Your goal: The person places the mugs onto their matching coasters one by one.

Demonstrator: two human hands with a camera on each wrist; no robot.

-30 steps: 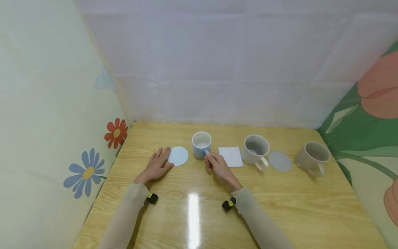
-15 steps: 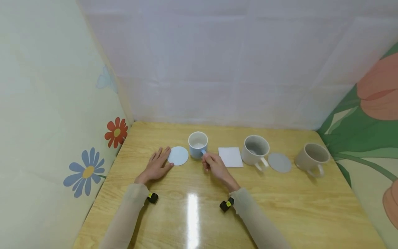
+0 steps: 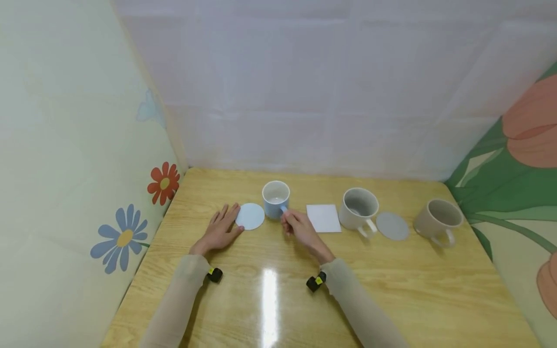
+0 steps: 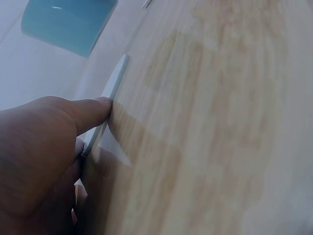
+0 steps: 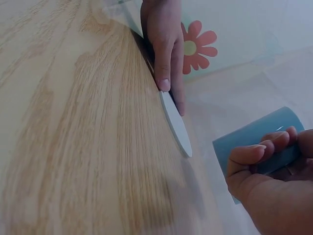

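My right hand [image 3: 302, 231] grips the handle of a light-blue mug [image 3: 274, 208] with a white inside. The mug stands just right of a pale-blue round coaster [image 3: 250, 216], and in the right wrist view a gap shows between its base and the tabletop. My left hand [image 3: 218, 232] lies at the coaster's left side with fingers fairly straight. In the left wrist view its thumb [image 4: 93, 112] touches the coaster's edge. Most of the left fingers are hidden there behind the thumb and palm.
To the right, a white square coaster [image 3: 324, 218], a white mug [image 3: 353, 220], a grey round coaster [image 3: 392, 226] and a grey-beige mug [image 3: 428, 227] form a row on the wooden table [image 3: 391, 299]. A pale cloth wall [image 3: 304, 96] rises behind.
The blue mug, in my right hand, has shifted slightly left, closer to the pale-blue coaster. My left hand and that coaster stay in place.
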